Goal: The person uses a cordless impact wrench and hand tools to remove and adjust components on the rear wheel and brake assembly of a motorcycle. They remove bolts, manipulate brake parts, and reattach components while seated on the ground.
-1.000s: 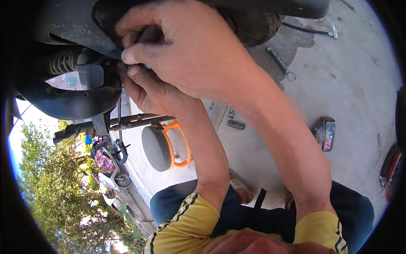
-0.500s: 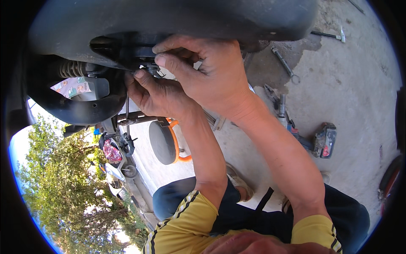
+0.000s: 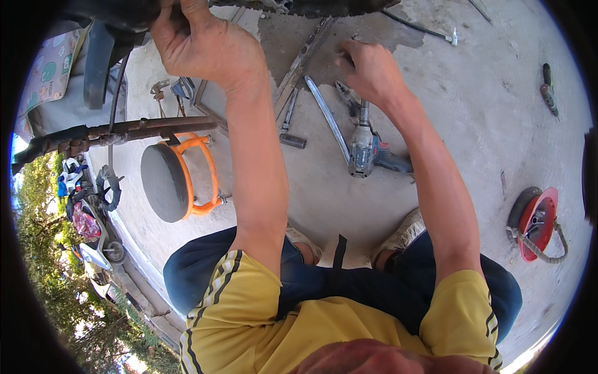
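My left hand (image 3: 205, 47) is raised to the black vehicle body (image 3: 118, 15) at the top edge, its fingers bent against the dark underside; what they grip is hidden. My right hand (image 3: 367, 71) is lower and to the right, over the concrete floor, with curled fingers; I cannot make out whether they hold anything. Just below it lie pliers (image 3: 346, 96), a long silver bar (image 3: 327, 117) and a grey-black cordless impact wrench (image 3: 367, 153). A smaller steel rod (image 3: 289, 112) and a dark socket (image 3: 293, 141) rest left of these.
An orange stool (image 3: 165, 184) with a grey seat stands at left, under a rusty bar (image 3: 162, 124). A red wheel-shaped object (image 3: 536, 224) lies at right, a hose (image 3: 417, 28) at top. Parked scooters (image 3: 93, 237) and trees stand beyond the left kerb.
My right hand has left the underside and moved right, over the floor tools. My left hand remains up at the vehicle. The view has shifted, showing more floor and less of the vehicle.
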`<state>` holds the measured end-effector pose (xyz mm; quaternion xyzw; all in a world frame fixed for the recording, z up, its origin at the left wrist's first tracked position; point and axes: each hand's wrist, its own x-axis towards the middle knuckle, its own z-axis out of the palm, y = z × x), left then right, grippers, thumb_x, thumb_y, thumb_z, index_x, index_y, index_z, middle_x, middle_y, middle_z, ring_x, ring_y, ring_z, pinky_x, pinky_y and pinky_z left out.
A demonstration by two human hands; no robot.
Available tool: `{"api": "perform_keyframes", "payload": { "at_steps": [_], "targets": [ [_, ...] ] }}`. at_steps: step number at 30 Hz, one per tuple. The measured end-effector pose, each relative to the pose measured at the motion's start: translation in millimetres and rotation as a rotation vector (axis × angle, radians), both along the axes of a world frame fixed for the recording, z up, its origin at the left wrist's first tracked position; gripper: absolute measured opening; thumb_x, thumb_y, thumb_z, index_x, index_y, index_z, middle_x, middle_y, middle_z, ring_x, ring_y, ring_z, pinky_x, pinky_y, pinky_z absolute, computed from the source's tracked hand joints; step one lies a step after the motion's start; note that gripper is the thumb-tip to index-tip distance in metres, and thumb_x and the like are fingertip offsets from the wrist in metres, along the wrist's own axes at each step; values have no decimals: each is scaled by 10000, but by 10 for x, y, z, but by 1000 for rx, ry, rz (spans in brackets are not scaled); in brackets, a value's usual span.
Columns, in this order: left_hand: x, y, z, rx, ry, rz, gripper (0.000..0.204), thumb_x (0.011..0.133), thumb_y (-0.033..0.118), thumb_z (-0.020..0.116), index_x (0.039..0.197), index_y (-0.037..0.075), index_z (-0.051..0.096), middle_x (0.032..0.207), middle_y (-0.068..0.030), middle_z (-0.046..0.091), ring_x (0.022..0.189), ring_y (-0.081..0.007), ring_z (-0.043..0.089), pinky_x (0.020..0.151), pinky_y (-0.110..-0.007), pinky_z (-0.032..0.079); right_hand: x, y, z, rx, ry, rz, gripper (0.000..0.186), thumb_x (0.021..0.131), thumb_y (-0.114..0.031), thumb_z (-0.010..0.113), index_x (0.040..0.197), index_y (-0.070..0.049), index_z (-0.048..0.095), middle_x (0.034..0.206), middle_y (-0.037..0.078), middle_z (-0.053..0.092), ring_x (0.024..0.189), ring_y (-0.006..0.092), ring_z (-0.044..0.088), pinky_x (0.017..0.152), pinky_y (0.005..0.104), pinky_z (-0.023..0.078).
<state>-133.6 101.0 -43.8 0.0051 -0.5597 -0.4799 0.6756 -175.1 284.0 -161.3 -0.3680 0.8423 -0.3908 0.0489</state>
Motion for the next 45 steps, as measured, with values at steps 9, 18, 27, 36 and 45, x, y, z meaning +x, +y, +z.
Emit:
{"api": "perform_keyframes", "payload": {
  "at_steps": [9, 18, 27, 36, 45],
  "targets": [
    [37, 103, 83, 145, -63, -1, 151, 932, 27, 746, 1070, -33, 739, 1028, -49, 742, 906, -110, 636, 852, -261, 485, 525, 898, -573, 929, -282, 357, 367, 824, -115, 648, 1158, 38, 643, 1071, 291, 720, 1054, 426, 700, 923, 491, 558],
    [121, 191, 14, 156, -24, -99, 116, 912, -5, 728, 1020, -29, 695, 1048, -72, 703, 936, -142, 643, 895, -289, 498, 1009, 1296, -959, 710, -367, 296, 690, 770, -69, 683, 1392, 64, 417, 1164, 335, 667, 1073, 479, 666, 926, 497, 541],
    [1210, 793, -1912, -167, -1146, -837, 483, 1078, 416, 443, 995, 29, 720, 1143, -205, 670, 1094, -361, 605, 1007, -426, 452, 763, 1240, 261, 430, -716, 259, 510, 816, -188, 815, 1268, -21, 649, 1112, 165, 725, 976, 260, 689, 892, 391, 547],
    [1623, 354, -2500, -662, -1442, 176, 288, 997, 277, 606, 1045, 10, 700, 1144, -160, 628, 968, -399, 654, 806, -548, 513, 1030, 1524, 238, 299, -890, 195, 480, 888, -219, 827, 1284, -15, 649, 1118, 88, 732, 979, 180, 650, 905, 362, 545],
    [1460, -165, -2447, -308, -1952, 7, 234, 981, 135, 629, 1159, -17, 619, 1142, -218, 683, 1045, -404, 696, 877, -492, 585, 859, 1439, 253, 283, -602, 294, 403, 927, -327, 782, 1201, -43, 700, 1024, 150, 755, 906, 244, 697, 864, 366, 555]
  ]
}}
